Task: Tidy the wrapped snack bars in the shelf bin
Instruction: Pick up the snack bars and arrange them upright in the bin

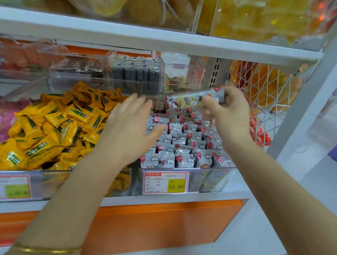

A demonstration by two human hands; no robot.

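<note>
- Shelf [149, 36]: white board across the 12 o'clock part of the view. Clear tubs of yellow and orange goods sit above it, too blurred to name.
- Yellow packets [52, 125]: loose heap in the neighbouring clear tub, at 9 o'clock from the shelf bin.
- Shelf bin [213, 180]: clear plastic, near frame centre, on the lower shelf above an orange panel.
- Snack bars [184, 140]: grey wrappers with white clouds and red marks, standing on end in close rows that fill the bin front to back.
- Left hand [130, 129]: fingers straight and spread, holding nothing. It is over the bin's 9 o'clock edge, and the thumb lies across the tops of the nearest bars.
- Right hand [229, 113]: over the bin's 1 o'clock corner, thumb and fingers pinching one bar.
- Held bar [192, 100]: roughly level above the back rows, gripped at its 3 o'clock end, free end pointing to 9 o'clock.
- Price tag [165, 182]: on the bin's front wall at 6 o'clock, reading 15.80 on yellow.
- Bangle [48, 250]: gold, on the left forearm at 7 o'clock.
</note>
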